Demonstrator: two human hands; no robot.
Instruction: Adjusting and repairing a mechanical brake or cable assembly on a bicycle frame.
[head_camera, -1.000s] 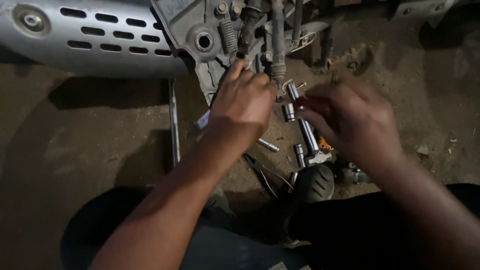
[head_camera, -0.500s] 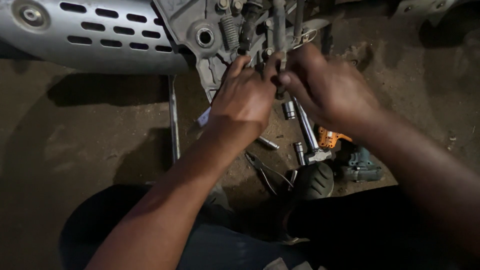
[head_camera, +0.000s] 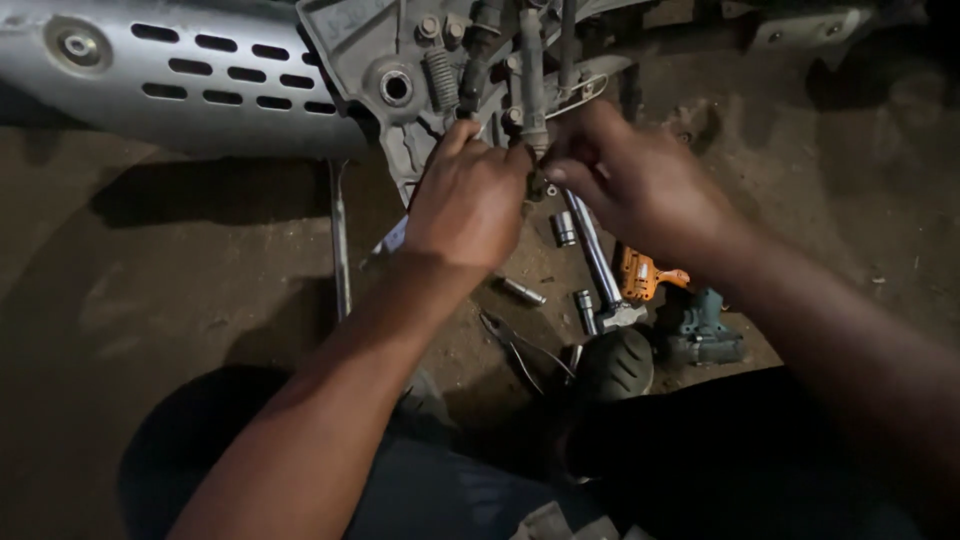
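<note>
Two bare hands meet at a grey metal bracket (head_camera: 395, 60) beside the slotted silver exhaust cover (head_camera: 170, 75). Left hand (head_camera: 470, 200) curls its fingers around the bracket's lower edge; right hand (head_camera: 630, 180) pinches a small dark part (head_camera: 536, 183), too blurred to name. Sockets (head_camera: 564, 228), a ratchet extension (head_camera: 596, 250) and pliers (head_camera: 515, 345) lie on the dirt floor (head_camera: 180, 290) just below.

A single head-worn camera is looking steeply down from above the person's lap, close to the work. It is facing forward toward the motorcycle's underside, with the silver exhaust guard (head_camera: 150, 80) running along the upper left edge. The dirt floor (head_camera: 150, 280) is filling the middle. Both forearms are entering from the bottom edge, meeting near upper centre.
</note>
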